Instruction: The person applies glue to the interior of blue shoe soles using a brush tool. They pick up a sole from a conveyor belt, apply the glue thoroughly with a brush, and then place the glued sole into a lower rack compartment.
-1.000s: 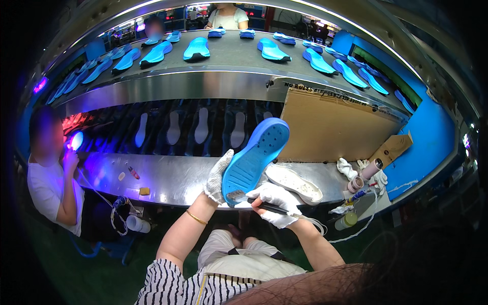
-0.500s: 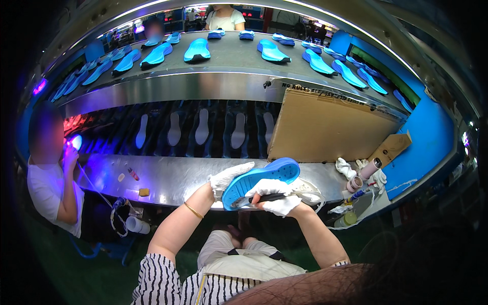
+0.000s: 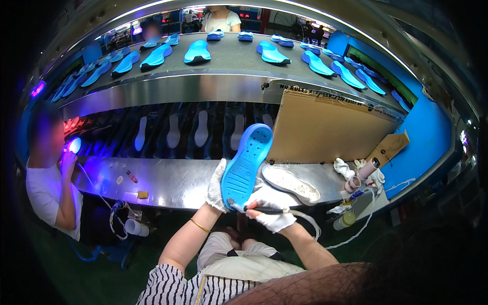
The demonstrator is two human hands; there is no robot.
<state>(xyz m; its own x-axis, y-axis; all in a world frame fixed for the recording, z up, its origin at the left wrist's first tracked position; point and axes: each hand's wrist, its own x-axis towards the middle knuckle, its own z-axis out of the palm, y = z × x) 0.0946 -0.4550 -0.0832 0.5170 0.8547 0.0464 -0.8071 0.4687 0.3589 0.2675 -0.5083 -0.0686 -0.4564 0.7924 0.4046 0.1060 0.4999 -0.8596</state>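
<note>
My left hand point(image 3: 217, 187), in a white knit glove with a gold bangle at the wrist, grips a blue shoe sole point(image 3: 245, 163) along its left edge. The sole stands tilted up above the bench, its holed and ribbed inner face toward me. A dark pen-shaped brush tool point(image 3: 268, 209) is pinched in my right hand point(image 3: 277, 216), whose white glove leaves some fingertips bare. The tool's tip meets, or nearly meets, the sole's lower end. From its back end runs a pale hose point(image 3: 311, 222). Just right of the sole lies a white shoe piece point(image 3: 291, 185) on the bench.
The metal bench point(image 3: 168, 178) carries a yellow block point(image 3: 143, 194). Behind stand a cardboard sheet point(image 3: 325, 129) and a lower conveyor with grey sole shapes. Blue soles line the upper belt point(image 3: 231, 58). Bottles and gloves crowd the right. A co-worker point(image 3: 53, 193) sits at left.
The blue sole has swung more upright, its top end moving left and up. My right hand has moved down and slightly left with the tool, uncovering the white shoe piece.
</note>
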